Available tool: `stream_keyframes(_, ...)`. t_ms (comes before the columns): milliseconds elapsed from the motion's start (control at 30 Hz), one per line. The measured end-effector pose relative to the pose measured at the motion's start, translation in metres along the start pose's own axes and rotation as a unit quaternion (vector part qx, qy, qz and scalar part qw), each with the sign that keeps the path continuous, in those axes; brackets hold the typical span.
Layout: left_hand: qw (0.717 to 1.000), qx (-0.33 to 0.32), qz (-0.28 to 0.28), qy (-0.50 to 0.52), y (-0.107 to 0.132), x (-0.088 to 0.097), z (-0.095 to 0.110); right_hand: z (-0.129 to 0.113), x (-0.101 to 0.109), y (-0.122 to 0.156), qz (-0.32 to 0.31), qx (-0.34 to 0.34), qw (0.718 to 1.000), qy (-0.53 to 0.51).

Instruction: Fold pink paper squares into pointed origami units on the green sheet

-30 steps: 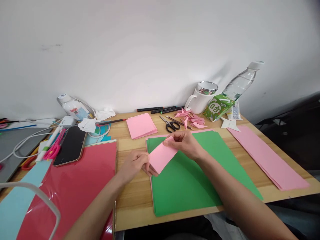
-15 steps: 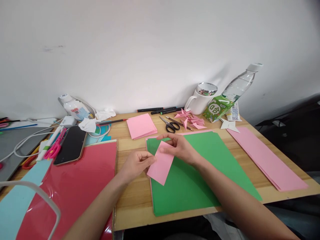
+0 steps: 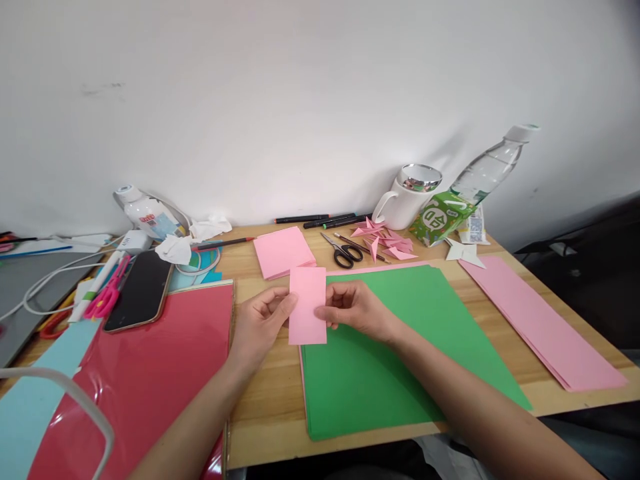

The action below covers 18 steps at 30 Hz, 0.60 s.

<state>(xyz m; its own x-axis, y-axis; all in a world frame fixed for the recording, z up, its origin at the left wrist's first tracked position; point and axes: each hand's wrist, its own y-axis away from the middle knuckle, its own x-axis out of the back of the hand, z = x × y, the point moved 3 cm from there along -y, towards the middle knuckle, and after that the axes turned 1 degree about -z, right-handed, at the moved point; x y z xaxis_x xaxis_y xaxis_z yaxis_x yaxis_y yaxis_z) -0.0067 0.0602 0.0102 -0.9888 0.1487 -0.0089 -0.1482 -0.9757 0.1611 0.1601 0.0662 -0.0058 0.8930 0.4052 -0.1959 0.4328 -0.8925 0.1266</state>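
A pink paper rectangle [image 3: 307, 317], taller than it is wide, is held upright between my two hands above the table. My left hand [image 3: 263, 320] pinches its left edge, thumb on the near face. On the opposite edge, my right hand [image 3: 355, 310] grips the paper with thumb in front and fingers curled behind. Below lies a stack of green paper sheets [image 3: 400, 360], with pink paper showing at its far and left edges. A pile of pink paper squares [image 3: 283, 250] sits just beyond the hands.
Black-handled scissors [image 3: 345, 253], folded pink paper pieces [image 3: 385, 240] and markers [image 3: 300, 219] lie along the wall. A white mug [image 3: 403, 200], green carton [image 3: 440, 219] and water bottle [image 3: 490, 167] stand back right. Pink strips [image 3: 540, 327] lie right; a phone [image 3: 140, 293] and red sheet [image 3: 165, 373] left.
The pink paper has turned from a slant to upright. My right hand has moved down from its top corner to its right side, and my left hand has shifted slightly up.
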Motion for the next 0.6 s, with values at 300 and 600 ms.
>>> stream_keyframes(300, 0.999, 0.017, -0.007, -0.043, 0.0035, -0.0022, 0.0006, -0.0077, 0.0013, 0.0008, 0.078, 0.033, 0.995, 0.048)
stream_keyframes(600, 0.999, -0.003, 0.015, -0.029, 0.0030, 0.0018, -0.0001, -0.0066, 0.0003, 0.0006, 0.060, 0.014, 0.998, 0.005)
